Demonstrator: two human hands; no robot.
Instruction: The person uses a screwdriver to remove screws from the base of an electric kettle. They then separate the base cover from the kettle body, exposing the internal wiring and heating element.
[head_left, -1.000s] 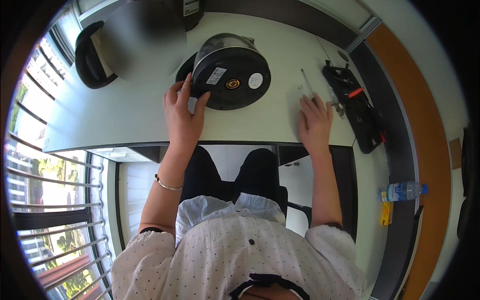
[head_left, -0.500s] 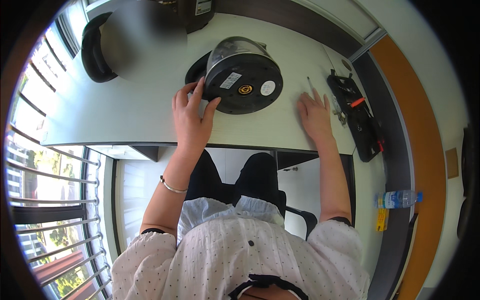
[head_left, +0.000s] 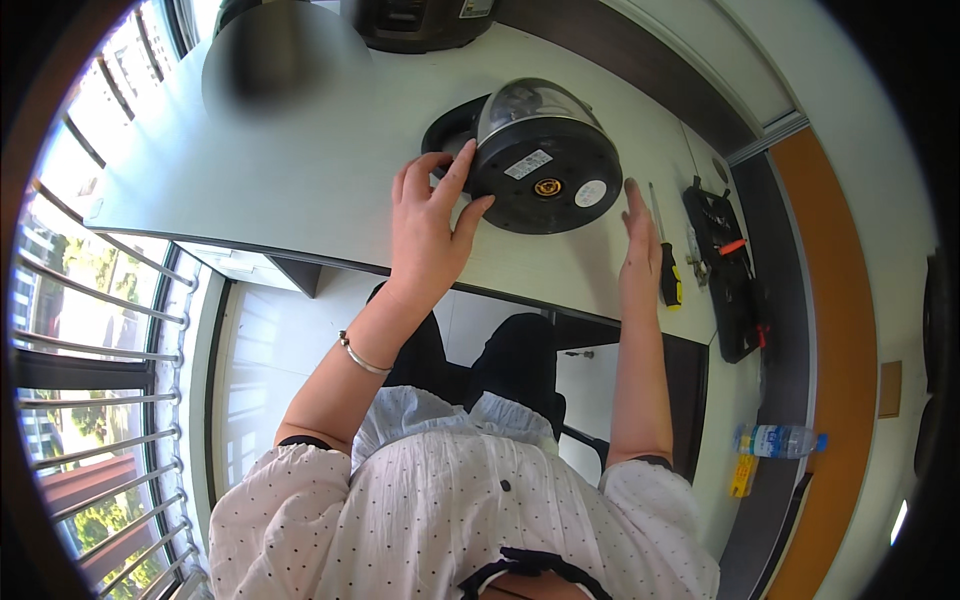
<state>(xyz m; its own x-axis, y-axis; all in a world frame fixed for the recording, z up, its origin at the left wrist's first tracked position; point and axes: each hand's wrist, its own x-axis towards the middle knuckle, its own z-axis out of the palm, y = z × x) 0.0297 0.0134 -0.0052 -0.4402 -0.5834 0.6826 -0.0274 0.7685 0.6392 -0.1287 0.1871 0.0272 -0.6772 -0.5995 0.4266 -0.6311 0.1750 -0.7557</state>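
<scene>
"Black round plastic base facing the front edge of the pale, smooth-topped table, a shiny, grey-bodied kettle lies on its side, set in from that edge. How do the hands stand?"

"The bare left hand touches the base's left rim, thumb and index finger spread; whether it grips cannot be told. The bare right hand is open, fingers straight, just beside the kettle's right side, with a slim-shafted, black-and-yellow-handled screwdriver toward the table's right edge."

"How should the kettle handle?"

"Probably stiff and fairly light, its smooth, curved body apt to slip or roll, and fragile if glass. Its black, looped handle likely offers the surest hold, with a second palm on the base rim."
</scene>
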